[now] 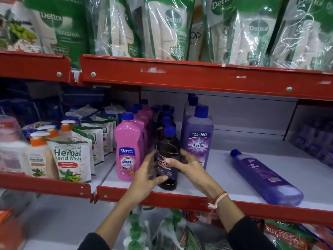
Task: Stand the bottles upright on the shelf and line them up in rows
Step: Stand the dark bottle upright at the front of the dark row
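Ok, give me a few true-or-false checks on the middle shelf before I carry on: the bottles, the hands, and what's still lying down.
1. A blue bottle lies on its side at the right of the shelf. True.
2. Both hands are on the pink bottle. False: the left hand and right hand are around the dark bottle.
3. The dark bottle stands upright at the front of its row. True.
4. The purple Bactin bottle has a red cap. False: its cap is blue.
5. The pink bottle lies flat. False: it stands upright.
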